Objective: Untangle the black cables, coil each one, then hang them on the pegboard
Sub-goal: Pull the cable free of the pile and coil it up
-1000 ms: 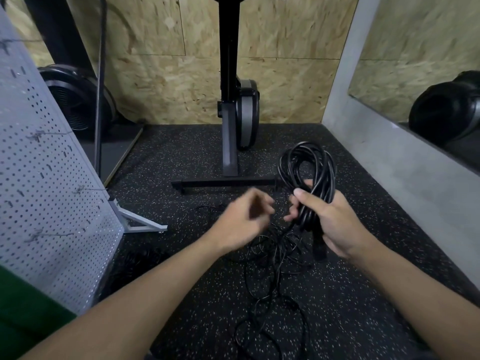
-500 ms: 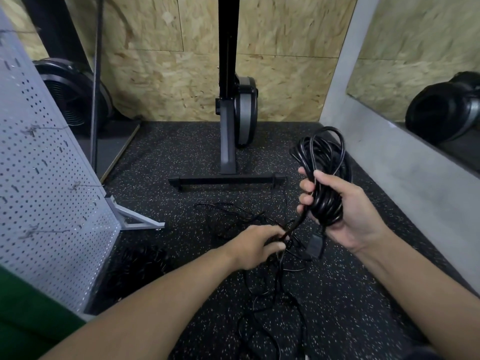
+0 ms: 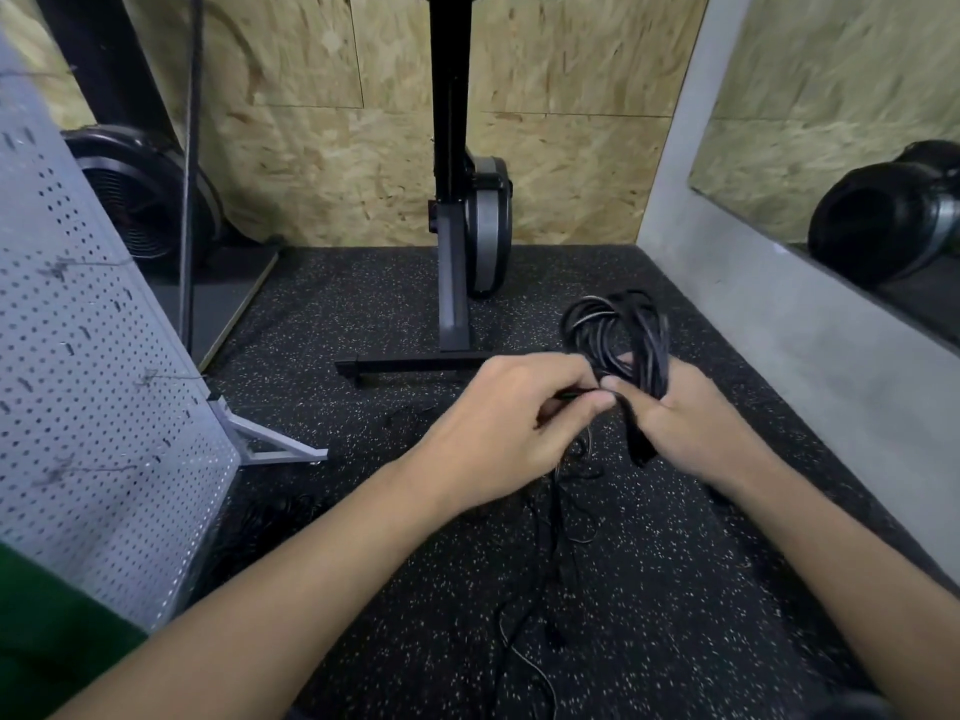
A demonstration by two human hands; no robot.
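my right hand (image 3: 691, 428) fingers grip the half-wound coil of thick black cable (image 3: 618, 330) at centre right; my left hand (image 3: 498, 433) pinches its loose strand (image 3: 571, 393). thin black cables (image 3: 558, 511) lie tangled on the near speckled rubber floor (image 3: 363, 314); no cable shows on the grey perforated pegboard (image 3: 104, 407) at left yet.

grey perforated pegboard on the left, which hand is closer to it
Left. The left hand pinches a black cable strand right of the grey perforated metal pegboard, apart from it; the right hand, gripping the black coiled cable, is farther right.
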